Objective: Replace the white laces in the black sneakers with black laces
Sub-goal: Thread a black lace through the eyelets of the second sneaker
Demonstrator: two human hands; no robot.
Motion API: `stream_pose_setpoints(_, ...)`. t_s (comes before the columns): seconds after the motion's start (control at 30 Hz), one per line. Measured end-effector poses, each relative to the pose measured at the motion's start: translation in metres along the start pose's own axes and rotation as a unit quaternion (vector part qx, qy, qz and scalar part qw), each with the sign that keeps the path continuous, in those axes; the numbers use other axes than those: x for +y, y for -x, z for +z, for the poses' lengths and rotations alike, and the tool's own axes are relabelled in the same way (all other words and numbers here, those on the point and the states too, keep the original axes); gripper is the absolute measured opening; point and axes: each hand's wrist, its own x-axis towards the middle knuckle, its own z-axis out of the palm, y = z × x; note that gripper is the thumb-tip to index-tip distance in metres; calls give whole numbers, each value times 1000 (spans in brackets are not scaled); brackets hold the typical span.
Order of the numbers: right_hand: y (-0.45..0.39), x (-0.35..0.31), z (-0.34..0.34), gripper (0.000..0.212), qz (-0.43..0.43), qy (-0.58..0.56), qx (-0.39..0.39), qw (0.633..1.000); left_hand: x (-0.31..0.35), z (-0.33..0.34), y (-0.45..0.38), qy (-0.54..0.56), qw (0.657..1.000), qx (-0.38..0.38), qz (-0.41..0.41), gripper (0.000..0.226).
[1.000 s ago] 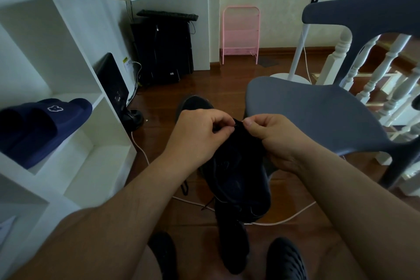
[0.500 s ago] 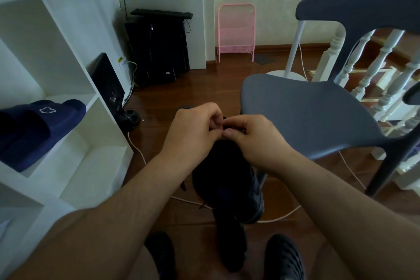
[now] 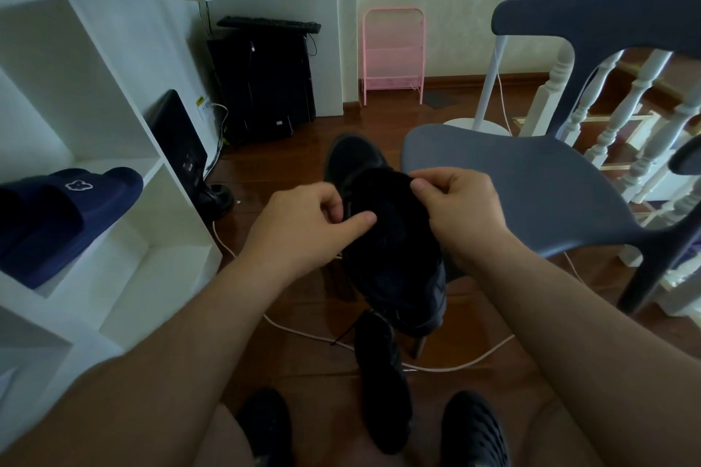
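You pinch one black fabric sneaker (image 3: 394, 250) between your two hands: left hand (image 3: 307, 227) and right hand (image 3: 459, 208), now apart; another black sneaker (image 3: 352, 159) lies beyond your fingertips.

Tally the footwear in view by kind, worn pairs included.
Black sneakers: 2, one held, one on the floor behind
Navy slides on the shelf: 2
Black clogs on the feet: 2
Total: 6
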Motion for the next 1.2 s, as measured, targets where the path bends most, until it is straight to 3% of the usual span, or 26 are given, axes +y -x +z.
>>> stream_pose_setpoints(0.07, 1, -1, 1, 26, -9, -26, 16, 999, -6, 2, 1, -21, 998, -52, -34, 56)
stream_pose_setpoints(0.13, 3, -3, 4, 25, -20, -27, 22, 999, -11, 6, 1, -28, 997, -52, -39, 43)
stream_pose_setpoints(0.27, 9, -14, 0, 12, -61, 71, 10, 996, -15, 5, -4, -10, 999, 39, -17, 25)
stream_pose_setpoints(0.37, 8, -17, -9, 26, -98, 105, 16, 990, -17, -3, -9, 4, 996, 89, -3, 23)
stream_pose_setpoints(0.43, 2, -14, -17, 19, -64, 36, 28, 997, -19, -7, -10, 0, 995, 99, 9, 22)
stream_pose_setpoints(0.5, -7, -11, -35, 6, -10, -41, 89, 995, -22, -11, -9, -5, 995, 102, 10, 22)
stream_pose_setpoints(0.6, -26, -9, -70, 6, 66, -184, 220, 956, -27, -16, -8, -12, 994, 109, 1, 24)
stream_pose_setpoints(0.63, -32, -7, -77, 10, 97, -240, 233, 938, -28, -16, -7, -11, 994, 110, 2, 24)
stream_pose_setpoints(0.7, -37, -4, -76, 15, 144, -312, 177, 922, -29, -15, -6, -10, 994, 107, 10, 25)
stream_pose_setpoints(0.77, -31, -7, -60, 15, 145, -270, 61, 950, -28, -12, -6, -12, 995, 102, 12, 25)
stream_pose_setpoints(0.83, -19, -7, -42, 15, 57, -66, -62, 994, -26, -10, -6, -17, 995, 100, 7, 25)
stream_pose_setpoints(0.87, -15, -6, -33, 16, -10, 64, -110, 992, -25, -10, -6, -15, 995, 102, 7, 25)
stream_pose_setpoints(0.93, -7, -6, -18, 14, -89, 232, -184, 951, -22, -10, -6, -4, 994, 111, 12, 25)
stream_pose_setpoints(1.0, -4, -7, -12, 16, -91, 255, -212, 939, -20, -10, -5, 2, 993, 119, 18, 25)
stream_pose_setpoints(1.2, -7, -8, -18, 29, -64, 204, -227, 950, -20, -10, -5, 8, 992, 125, 15, 25)
